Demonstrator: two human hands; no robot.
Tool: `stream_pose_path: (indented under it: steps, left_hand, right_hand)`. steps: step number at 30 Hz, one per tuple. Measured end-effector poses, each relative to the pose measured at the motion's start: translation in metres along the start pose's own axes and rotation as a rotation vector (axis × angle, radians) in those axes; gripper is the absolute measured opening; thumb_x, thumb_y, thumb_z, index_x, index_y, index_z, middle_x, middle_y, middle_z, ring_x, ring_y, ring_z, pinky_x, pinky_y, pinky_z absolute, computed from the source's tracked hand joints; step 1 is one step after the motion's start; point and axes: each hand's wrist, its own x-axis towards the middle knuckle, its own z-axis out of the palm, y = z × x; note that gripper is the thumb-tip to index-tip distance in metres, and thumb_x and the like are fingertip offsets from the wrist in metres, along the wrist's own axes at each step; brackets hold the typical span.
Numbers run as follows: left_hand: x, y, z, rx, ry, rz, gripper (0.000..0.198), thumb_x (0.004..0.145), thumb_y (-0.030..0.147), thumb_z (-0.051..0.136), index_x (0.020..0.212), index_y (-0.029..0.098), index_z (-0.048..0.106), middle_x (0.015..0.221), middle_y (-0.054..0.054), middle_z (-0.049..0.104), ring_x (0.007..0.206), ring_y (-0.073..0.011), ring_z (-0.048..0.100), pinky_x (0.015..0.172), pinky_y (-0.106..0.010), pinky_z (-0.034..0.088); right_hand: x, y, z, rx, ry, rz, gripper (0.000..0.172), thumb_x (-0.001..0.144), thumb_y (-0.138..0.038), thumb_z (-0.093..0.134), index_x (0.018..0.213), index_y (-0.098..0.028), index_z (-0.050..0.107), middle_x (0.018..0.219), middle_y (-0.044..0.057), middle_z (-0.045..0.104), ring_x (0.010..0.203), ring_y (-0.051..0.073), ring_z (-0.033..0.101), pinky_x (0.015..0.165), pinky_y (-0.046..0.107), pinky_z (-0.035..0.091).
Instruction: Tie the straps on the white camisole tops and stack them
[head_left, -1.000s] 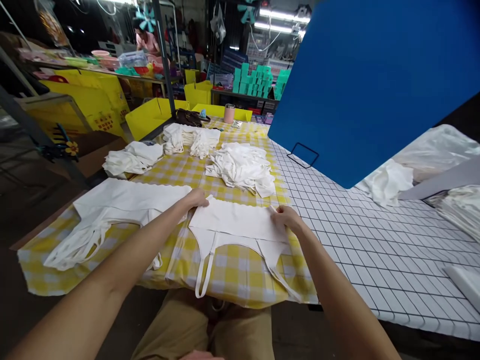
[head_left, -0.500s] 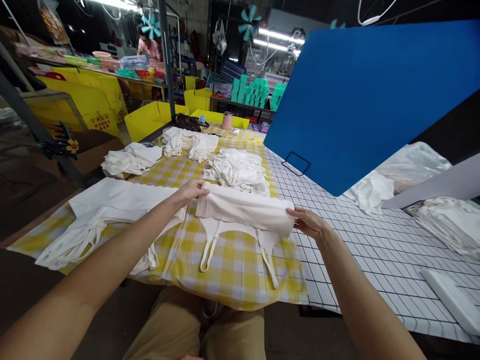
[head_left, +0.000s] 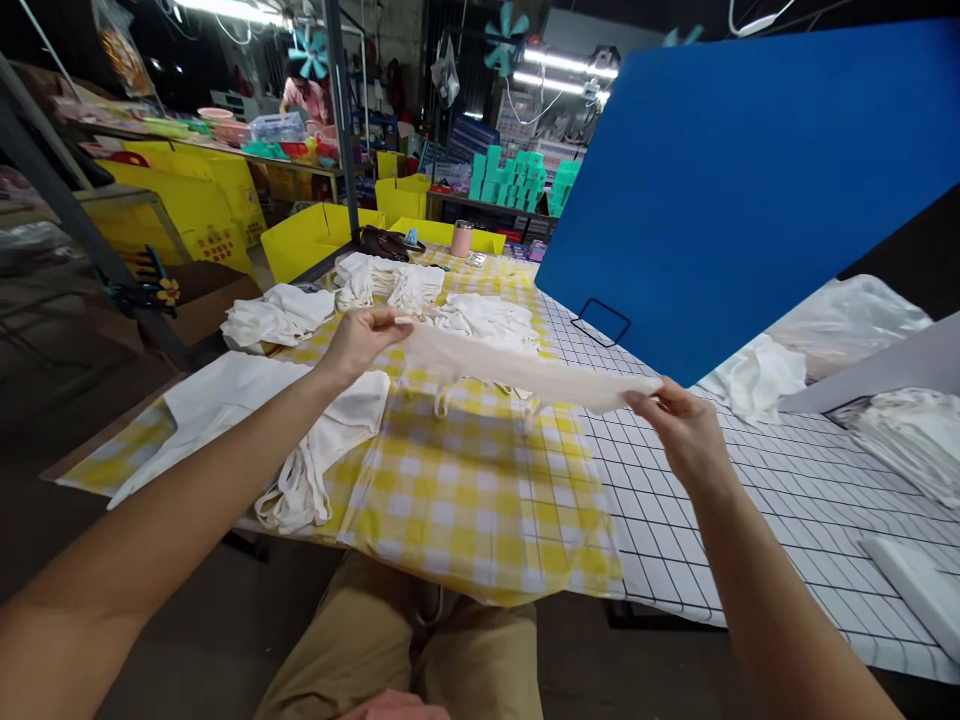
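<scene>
A white strappy camisole (head_left: 525, 370) is stretched sideways in the air above the table, its straps dangling below and blurred. My left hand (head_left: 364, 345) pinches one end of its edge between thumb and fingers. At the opposite end my right hand (head_left: 682, 430) grips the other corner. Behind the garment lies a heap of white garments (head_left: 487, 318), partly covered by it. Flat white garments (head_left: 225, 390) with straps lie to the left, under my left forearm.
A yellow checked cloth (head_left: 465, 500) covers the table. More white piles (head_left: 277, 315) lie at the far left. A big blue board (head_left: 735, 190) leans over the right side, beside a wire frame (head_left: 600, 322). A pink cup (head_left: 462, 238) stands at the back.
The camisole has come up off the table and is pulled out longer. Both hands have risen; the right has moved further right and the left slightly left.
</scene>
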Motion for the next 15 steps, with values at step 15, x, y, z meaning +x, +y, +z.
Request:
stream_pose_path:
  steps: [15]
  left_hand:
    - [-0.185,-0.068,-0.021,0.744,-0.475,0.559,0.018,0.083,0.009,0.047,0.079,0.018,0.062,0.092,-0.003,0.068,0.101,-0.0163,0.061,0.091,-0.033,0.046]
  right_hand:
    - [-0.163,0.106,0.002,-0.473,-0.345,-0.215,0.022,0.081,-0.031,0.050,0.088,-0.034,0.070,0.095,0.006,0.063,0.091,0.023,0.058,0.071,0.038,0.052]
